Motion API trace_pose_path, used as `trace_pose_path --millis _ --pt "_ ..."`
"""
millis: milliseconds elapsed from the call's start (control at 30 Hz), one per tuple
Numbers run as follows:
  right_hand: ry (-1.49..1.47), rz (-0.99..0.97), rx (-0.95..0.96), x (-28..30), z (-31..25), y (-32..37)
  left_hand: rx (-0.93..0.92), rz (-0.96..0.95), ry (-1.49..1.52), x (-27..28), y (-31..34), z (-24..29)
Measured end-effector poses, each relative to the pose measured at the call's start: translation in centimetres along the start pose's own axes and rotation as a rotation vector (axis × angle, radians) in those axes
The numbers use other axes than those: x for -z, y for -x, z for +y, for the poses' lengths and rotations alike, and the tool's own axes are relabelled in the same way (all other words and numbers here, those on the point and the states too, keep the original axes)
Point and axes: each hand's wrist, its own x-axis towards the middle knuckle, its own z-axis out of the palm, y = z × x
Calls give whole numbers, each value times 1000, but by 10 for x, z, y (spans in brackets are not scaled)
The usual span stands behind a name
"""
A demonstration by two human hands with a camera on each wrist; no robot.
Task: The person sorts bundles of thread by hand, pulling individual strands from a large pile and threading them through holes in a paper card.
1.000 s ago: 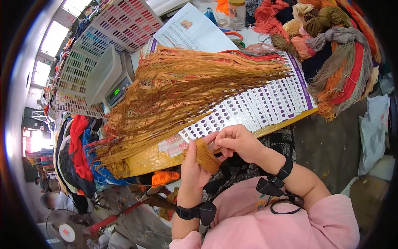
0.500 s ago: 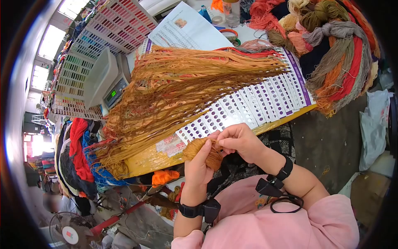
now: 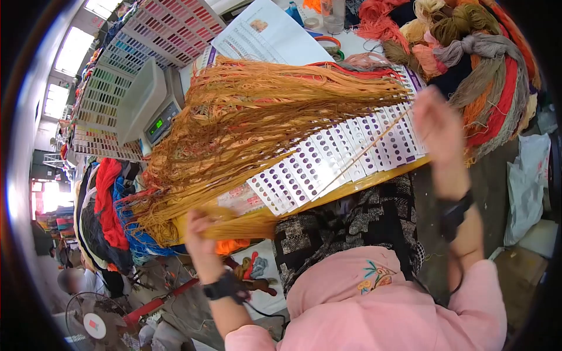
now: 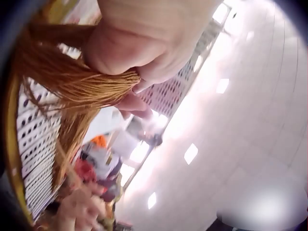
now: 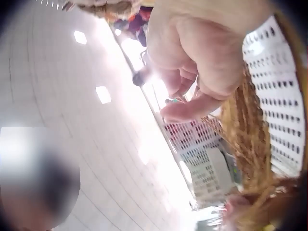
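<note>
My left hand [image 3: 202,237] grips a golden-brown skein of yarn [image 3: 243,225] at the table's front edge. In the left wrist view the skein [image 4: 103,89] passes bunched through the curled fingers and hangs down in loose strands. Far to the right, my blurred right hand [image 3: 436,126] pinches a thin length of yarn [image 3: 366,149], which runs slantwise above the punched cards. In the right wrist view the thumb and forefinger of my right hand [image 5: 207,62] close on the thin yarn. Brown and orange threads [image 3: 257,117] lie fanned over the white punched cards [image 3: 310,169].
A digital scale [image 3: 161,126] with a tray stands at the left, before an upright colour chart [image 3: 111,88]. A printed sheet [image 3: 269,38] lies at the back. Mixed skeins [image 3: 486,58] pile up at the right; red yarn [image 3: 108,184] hangs at the left edge.
Both hands were together over the skein and have moved apart. The left hand went left with the skein; the right hand went up and right, drawing out a thin length of yarn.
</note>
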Motion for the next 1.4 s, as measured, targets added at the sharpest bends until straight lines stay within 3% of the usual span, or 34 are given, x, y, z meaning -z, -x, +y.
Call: trace_pose_path --millis 33,67,100,133,167,200,267,300,333,367,400,467,533,600,700,800,933,1033,1133,1167,1267,1400 --pt "47 -320 127 13 -46 -24 19 50 263 37 -12 53" --pt "45 -221 266 26 -99 -36 -51 50 282 57 -10 86" --pt "-162 -155 444 69 -163 -53 -118 49 298 71 -7 111" --pt "-65 -62 730 70 -189 -55 -182 46 320 76 -10 119" --pt "260 -69 765 60 -185 -59 -49 -83 217 46 -1 92" --pt "586 -75 784 40 -167 -66 79 -209 113 9 6 48" --pt "1069 -131 639 14 -60 -68 361 -266 -18 -16 -13 -19" --pt "1309 -185 587 1 -6 -69 296 -164 -397 -37 -15 -60" --pt "1097 -165 273 3 47 -65 217 -62 -773 -58 -17 -96" --pt "1074 -80 40 -6 81 -56 297 -111 -858 -68 -25 -119" --pt "1144 -255 197 13 115 -58 379 -154 -944 -75 -32 -139" --pt "1207 -151 -3 12 144 -40 289 -39 -1177 -80 -43 -179" --pt "1490 -233 425 17 161 -37 326 -98 -1458 -82 -55 -192" --pt "1588 -266 445 19 161 -34 253 -193 -1434 -81 -60 -199" --pt "1577 -298 471 26 156 -38 252 -122 -1470 -88 -53 -192" --pt "1684 -456 621 15 157 -26 325 -107 -1197 -86 -56 -191" --pt "1655 -553 525 17 154 -26 330 -140 -1100 -80 -66 -199" --pt "1619 -519 479 19 155 -26 275 -116 -1229 -72 -68 -202" --pt "1584 -429 513 17 158 -23 138 -99 -1119 -77 -55 -193" --pt "1603 -428 544 18 159 -25 208 -42 -948 -75 -56 -184" --pt "1650 -419 583 22 163 -24 569 -176 -172 -80 -45 -156" --pt "1741 -364 580 17 166 -25 647 -317 -227 -84 -47 -164"
